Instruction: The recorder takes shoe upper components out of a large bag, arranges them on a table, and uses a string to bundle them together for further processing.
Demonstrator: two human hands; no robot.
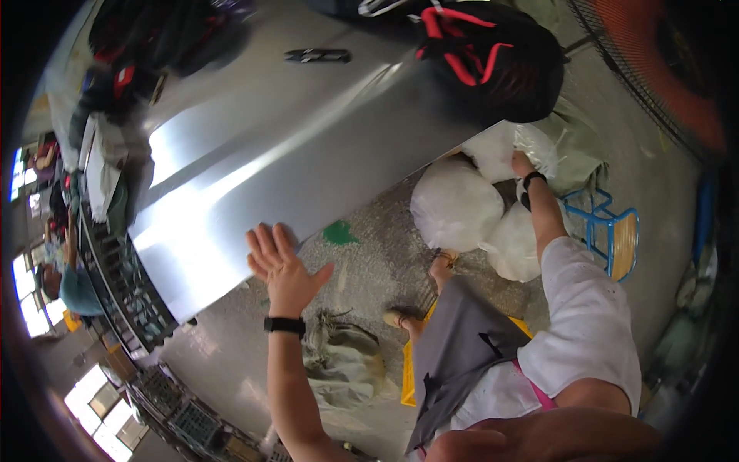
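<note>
A shiny metal table stands in a workshop. At its near edge, the left hand is spread; just off that edge, farther right, white bags sit at the right hand (I cannot tell its grip).

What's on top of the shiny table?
Black snips, a black bag and a dark pile. The left hand is at the near edge. What the bag covers is hidden.
</note>
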